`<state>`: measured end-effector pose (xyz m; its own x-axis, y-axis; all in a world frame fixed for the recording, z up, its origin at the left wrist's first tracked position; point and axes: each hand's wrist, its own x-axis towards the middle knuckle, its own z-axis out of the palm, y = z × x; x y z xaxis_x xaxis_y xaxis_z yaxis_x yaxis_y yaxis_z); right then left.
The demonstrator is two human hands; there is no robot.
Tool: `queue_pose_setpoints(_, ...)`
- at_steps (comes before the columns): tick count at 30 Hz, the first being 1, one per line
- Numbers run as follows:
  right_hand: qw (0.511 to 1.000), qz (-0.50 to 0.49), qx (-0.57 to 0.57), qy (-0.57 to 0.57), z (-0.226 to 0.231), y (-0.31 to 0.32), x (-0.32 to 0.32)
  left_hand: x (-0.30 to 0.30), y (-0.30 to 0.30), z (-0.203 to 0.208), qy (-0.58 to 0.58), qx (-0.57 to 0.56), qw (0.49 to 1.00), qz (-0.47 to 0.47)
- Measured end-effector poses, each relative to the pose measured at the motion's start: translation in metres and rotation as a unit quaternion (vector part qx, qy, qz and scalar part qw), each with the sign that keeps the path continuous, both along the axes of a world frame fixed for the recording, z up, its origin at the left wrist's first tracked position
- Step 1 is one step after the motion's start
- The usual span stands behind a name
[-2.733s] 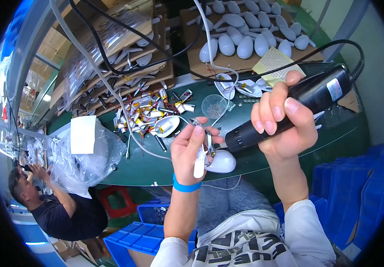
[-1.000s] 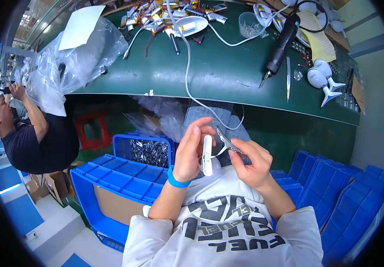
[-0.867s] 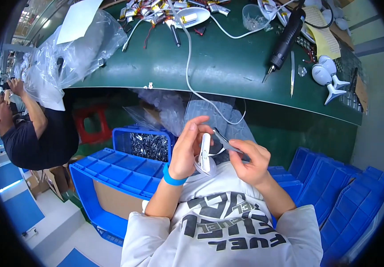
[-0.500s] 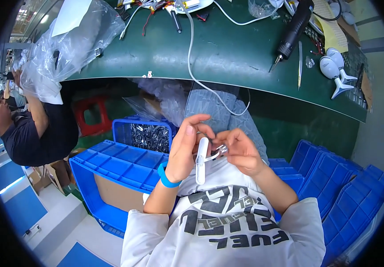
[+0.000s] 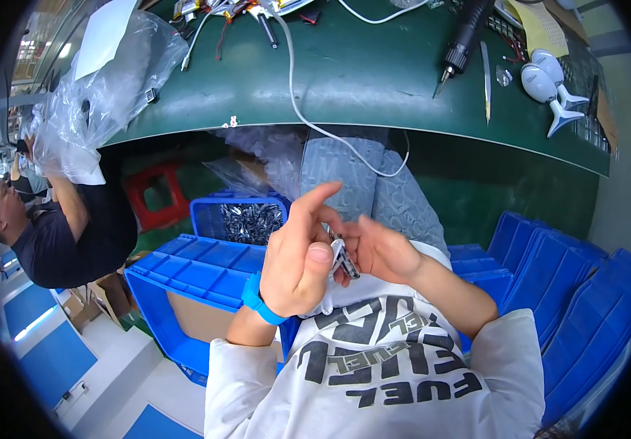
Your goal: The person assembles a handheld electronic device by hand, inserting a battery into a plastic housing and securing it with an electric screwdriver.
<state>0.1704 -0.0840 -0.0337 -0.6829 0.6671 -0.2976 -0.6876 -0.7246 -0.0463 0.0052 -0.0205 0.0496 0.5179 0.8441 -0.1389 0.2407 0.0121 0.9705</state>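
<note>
In front of my white shirt, my left hand [image 5: 297,267] is closed on a small white plastic device with a shiny, silver-and-dark part [image 5: 344,261]. Its index finger points up and away, while the thumb bends over the near side; the palm hides most of the white body. My right hand [image 5: 385,252] is close against the other side of the device, slightly blurred. Its fingertips are partly hidden behind the shiny part, so its grip does not show. A blue band [image 5: 261,300] circles my left wrist.
On the green table [image 5: 374,95] lie a black electric screwdriver [image 5: 462,47], a white-handled tool [image 5: 486,84], white Y-footed devices [image 5: 549,84] and a cable [image 5: 293,80]. Blue crates [image 5: 191,263] stand left, one holding small dark parts [image 5: 250,222]; blue bins [image 5: 571,293] stand right. A person [image 5: 74,227] works at left.
The white device has turned in my left hand, from long side showing to mostly hidden behind the palm. My right hand no longer shows its pinch on the metal end. The view has shifted slightly.
</note>
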Motion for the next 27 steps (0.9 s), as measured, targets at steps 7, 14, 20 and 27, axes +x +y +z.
queue_pose_setpoints(7,0.991,-0.044,0.096,-0.078,-0.002,-0.006,-0.004,0.007,-0.013,-0.031,0.029,0.054,0.995,0.074)
queue_pose_setpoints(14,0.865,0.000,0.208,-0.456,0.014,-0.002,0.015,0.020,-0.029,-0.067,-0.031,0.035,0.993,0.105)
queue_pose_setpoints(20,0.905,-0.012,0.119,-0.407,-0.003,-0.004,0.034,0.009,-0.010,-0.071,-0.003,0.146,0.988,-0.046)
queue_pose_setpoints(27,0.935,-0.019,0.079,-0.345,-0.010,-0.009,0.036,0.002,-0.014,-0.105,-0.022,0.242,0.969,-0.042)
